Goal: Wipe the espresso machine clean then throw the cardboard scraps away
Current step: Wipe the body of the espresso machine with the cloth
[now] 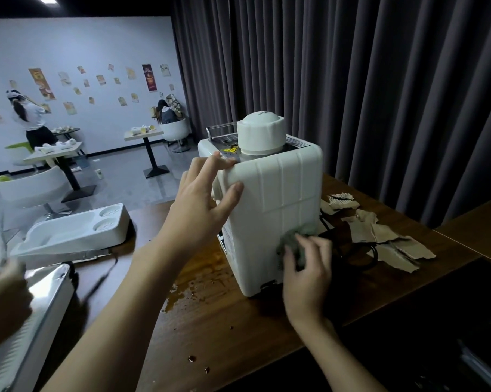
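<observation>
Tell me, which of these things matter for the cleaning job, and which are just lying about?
For the job: espresso machine, grey cloth in the right hand, left hand steadying, cardboard scraps.
Lying about: white moulded tray, shiny metal part.

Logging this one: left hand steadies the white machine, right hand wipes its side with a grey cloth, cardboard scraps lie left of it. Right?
One slip: the head view shows the cardboard scraps right of the machine, not left. The left hand, right hand and grey cloth are as stated.
</observation>
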Tool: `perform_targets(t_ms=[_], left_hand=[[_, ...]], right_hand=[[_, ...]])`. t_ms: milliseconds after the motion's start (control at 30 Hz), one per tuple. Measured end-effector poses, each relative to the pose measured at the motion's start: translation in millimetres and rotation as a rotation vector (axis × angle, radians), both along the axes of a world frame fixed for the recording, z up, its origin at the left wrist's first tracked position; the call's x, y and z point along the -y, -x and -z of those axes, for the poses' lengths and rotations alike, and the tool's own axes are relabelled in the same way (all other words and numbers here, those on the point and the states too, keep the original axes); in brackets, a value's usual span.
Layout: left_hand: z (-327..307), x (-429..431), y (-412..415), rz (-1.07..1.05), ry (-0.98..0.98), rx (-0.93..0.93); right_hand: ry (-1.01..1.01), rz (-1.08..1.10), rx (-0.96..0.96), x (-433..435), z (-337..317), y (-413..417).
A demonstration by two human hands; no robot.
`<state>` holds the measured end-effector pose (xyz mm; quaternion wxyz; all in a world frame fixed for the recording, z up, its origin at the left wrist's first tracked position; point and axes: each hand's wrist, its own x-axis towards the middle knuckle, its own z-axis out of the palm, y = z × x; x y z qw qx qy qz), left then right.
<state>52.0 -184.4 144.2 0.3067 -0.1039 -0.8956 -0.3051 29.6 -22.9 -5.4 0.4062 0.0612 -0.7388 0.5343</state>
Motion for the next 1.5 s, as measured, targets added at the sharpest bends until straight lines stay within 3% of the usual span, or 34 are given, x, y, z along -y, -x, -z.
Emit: perform_targets(t_ms=[200, 433, 633, 867, 1100, 1233, 1367, 1500], left_hand=[[2, -2, 1, 0.025, -0.042, -0.024], [3, 1, 1, 0.045, -0.043, -0.017], [5, -1, 2, 0.046, -0.061, -0.014], [6, 1, 3, 0.050, -0.069, -0.013], [4, 0, 1, 0.048, -0.055, -0.003], [5, 1, 3, 0.040, -0.061, 0.000], [6, 1, 3, 0.046, -0.065, -0.004], [5, 3, 3, 0.048, -0.058, 0.009]], right_hand=[[-0.009, -0.003, 0.071, 15, 4, -12], [-0.251, -0.142, 0.042, 19, 17, -24], [-0.016, 0.019, 0.218, -17, 10, 4], [-0.138, -0.086, 0.215, 20, 23, -29], [0.091, 0.038, 0.300, -18, 10, 2], [0.106, 0.078, 0.400, -1, 13, -6], [-0.042, -0.069, 0.460, 15, 24, -24], [0.079, -0.010, 0.542, -12, 13, -2]])
